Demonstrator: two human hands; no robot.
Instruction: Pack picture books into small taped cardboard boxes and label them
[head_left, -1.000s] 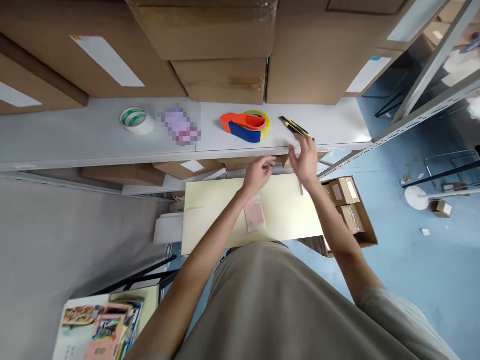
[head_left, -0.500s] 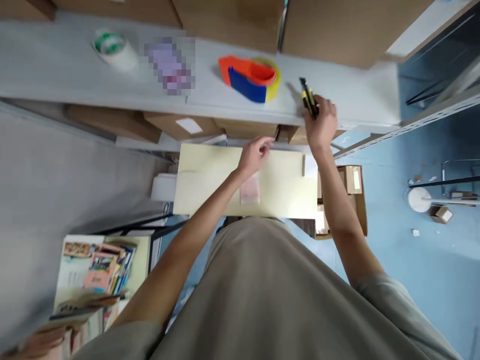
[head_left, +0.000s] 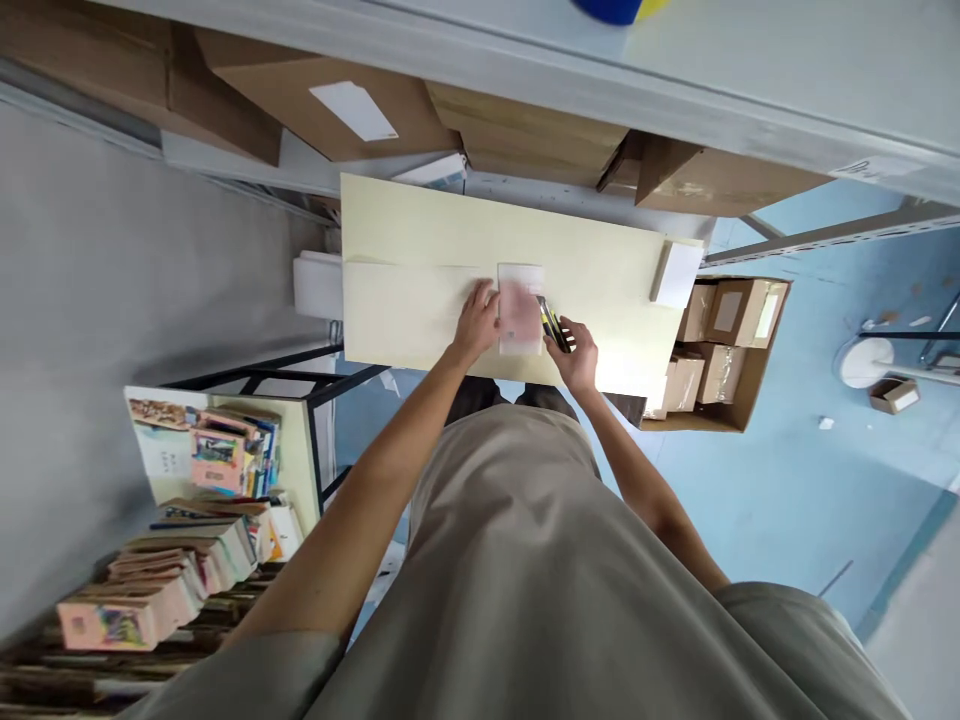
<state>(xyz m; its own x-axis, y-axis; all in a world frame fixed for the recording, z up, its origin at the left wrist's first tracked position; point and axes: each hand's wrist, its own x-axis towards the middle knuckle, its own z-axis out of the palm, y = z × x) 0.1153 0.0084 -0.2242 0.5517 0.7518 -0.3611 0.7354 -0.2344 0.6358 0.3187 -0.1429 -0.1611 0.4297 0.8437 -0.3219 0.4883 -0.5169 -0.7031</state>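
On the pale yellow tabletop (head_left: 420,225) lies a flat pinkish-white packet (head_left: 520,335), straight in front of me. My left hand (head_left: 477,325) rests at the packet's left edge, its fingers stretched out and lying on the table. In my right hand (head_left: 576,362) is a black and yellow utility knife (head_left: 553,325), gripped by its body. The knife's tip points up and left, over the packet's right edge. Whether it touches the packet, I cannot tell.
A small white box (head_left: 677,275) lies at the table's right end. Above the table runs a grey shelf (head_left: 750,110), with cardboard boxes (head_left: 525,130) beneath it. Right of the table stands a carton (head_left: 765,365) of smaller boxes. Stacked books (head_left: 180,575) are at lower left.
My right hand has brought the utility knife down from the shelf to the packet. My left hand has moved down to the packet's left edge. The view has tilted down.
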